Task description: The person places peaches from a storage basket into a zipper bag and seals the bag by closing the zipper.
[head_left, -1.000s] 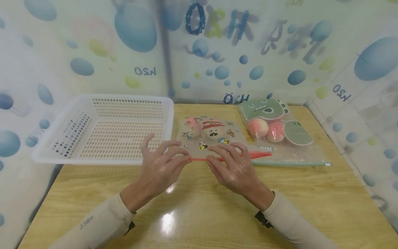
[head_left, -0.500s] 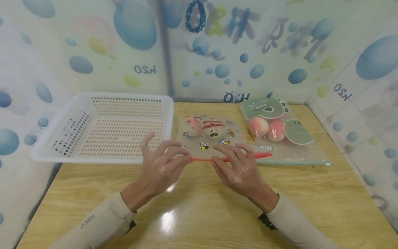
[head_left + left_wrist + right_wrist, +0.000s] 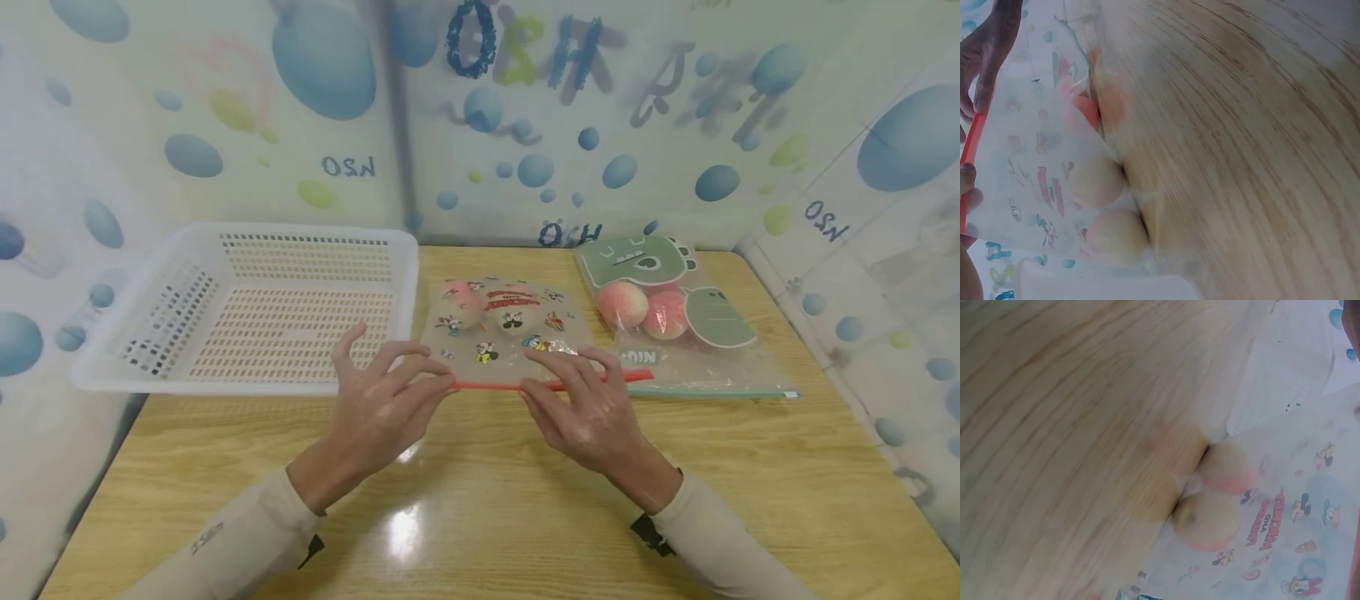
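Note:
A clear zip bag (image 3: 502, 337) with cartoon prints and a red zip strip lies in front of me, two peaches (image 3: 1207, 520) inside it. My left hand (image 3: 382, 408) pinches the left end of the red strip (image 3: 487, 386) between thumb and fingers, its little finger raised. Farther right along the same strip, my right hand (image 3: 588, 412) pinches it too. The strip's red end sticks out past the right hand, over a second bag. In the left wrist view the bag's mouth is lifted, while the peaches (image 3: 1097, 181) rest on the table.
To the left stands a white perforated plastic basket (image 3: 300, 333). On the right lies another zip bag (image 3: 720, 371) with green dinosaur prints, holding several peaches (image 3: 622, 305). All stand on a wooden table (image 3: 480, 500) against a patterned wall (image 3: 637, 100).
My right hand has slid to the right along the red strip, widening the gap between the hands. The left hand keeps its pinch and has shifted slightly left with the bag.

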`<state>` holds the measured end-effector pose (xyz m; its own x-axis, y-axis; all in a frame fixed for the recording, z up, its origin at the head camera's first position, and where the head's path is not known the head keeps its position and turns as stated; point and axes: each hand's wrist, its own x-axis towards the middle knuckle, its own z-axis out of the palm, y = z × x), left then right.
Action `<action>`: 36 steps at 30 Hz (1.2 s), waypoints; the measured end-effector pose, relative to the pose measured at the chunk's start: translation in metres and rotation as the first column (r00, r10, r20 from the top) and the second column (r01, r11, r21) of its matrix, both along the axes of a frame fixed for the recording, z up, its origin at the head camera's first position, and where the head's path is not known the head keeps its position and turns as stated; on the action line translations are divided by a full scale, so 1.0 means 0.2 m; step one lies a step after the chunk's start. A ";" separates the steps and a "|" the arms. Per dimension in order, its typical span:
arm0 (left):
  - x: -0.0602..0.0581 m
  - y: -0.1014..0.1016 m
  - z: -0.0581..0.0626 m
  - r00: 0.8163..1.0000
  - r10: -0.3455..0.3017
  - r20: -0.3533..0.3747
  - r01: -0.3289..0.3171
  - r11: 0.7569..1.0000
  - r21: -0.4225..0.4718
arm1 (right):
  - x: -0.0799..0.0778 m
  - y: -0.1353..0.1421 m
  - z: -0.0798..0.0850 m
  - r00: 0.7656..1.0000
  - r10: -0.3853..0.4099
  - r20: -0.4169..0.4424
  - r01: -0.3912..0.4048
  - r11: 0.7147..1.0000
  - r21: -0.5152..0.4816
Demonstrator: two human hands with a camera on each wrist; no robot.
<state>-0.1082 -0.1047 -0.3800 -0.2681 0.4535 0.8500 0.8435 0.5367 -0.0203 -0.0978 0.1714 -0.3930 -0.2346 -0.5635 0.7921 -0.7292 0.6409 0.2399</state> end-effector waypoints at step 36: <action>0.00 -0.05 -0.04 0.999 0.040 -0.010 -0.040 0.999 0.005 | 0.01 0.17 -0.02 1.000 -0.028 -0.012 0.027 0.998 -0.061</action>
<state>-0.1075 -0.1149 -0.3889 -0.2776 0.4383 0.8548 0.8211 0.5702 -0.0257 -0.0949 0.2055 -0.3966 -0.2394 -0.5074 0.8278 -0.7081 0.6746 0.2087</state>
